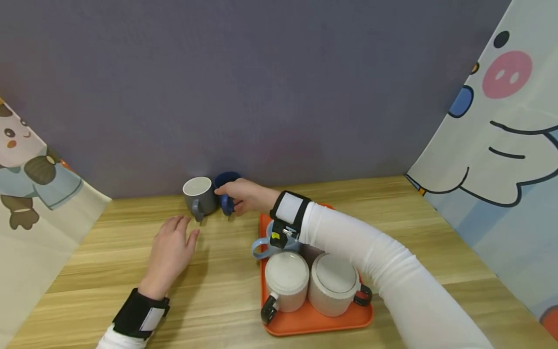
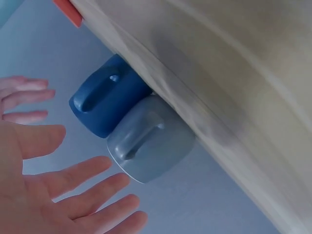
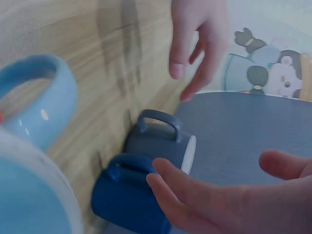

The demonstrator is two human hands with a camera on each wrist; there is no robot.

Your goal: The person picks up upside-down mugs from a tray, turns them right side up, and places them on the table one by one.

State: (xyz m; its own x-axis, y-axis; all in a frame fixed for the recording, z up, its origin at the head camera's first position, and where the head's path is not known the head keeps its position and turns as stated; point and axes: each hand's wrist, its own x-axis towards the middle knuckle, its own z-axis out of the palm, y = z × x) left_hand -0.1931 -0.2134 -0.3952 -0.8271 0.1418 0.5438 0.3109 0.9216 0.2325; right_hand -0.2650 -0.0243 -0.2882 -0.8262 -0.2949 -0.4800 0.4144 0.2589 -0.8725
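Note:
At the back of the table stand a grey mug point(image 1: 198, 201) with a white inside and a dark blue mug point(image 1: 227, 180), side by side with handles facing me. My right hand point(image 1: 249, 195) is at the dark blue mug, fingers extended over its handle side. In the right wrist view, the fingertips point(image 3: 163, 170) lie near or against that mug, and the thumb stands apart. My left hand point(image 1: 170, 249) hovers in front of the grey mug with spread fingers, holding nothing. The left wrist view shows a gap between the grey mug point(image 2: 153, 139) and its palm.
An orange tray point(image 1: 322, 324) lies to the right under my right forearm. It carries a light blue mug point(image 1: 261, 247) and two pale mugs point(image 1: 286, 276) with black handles, seemingly bottoms up. Something dark behind them is mostly hidden. A grey wall point(image 1: 261, 97) rises behind the table.

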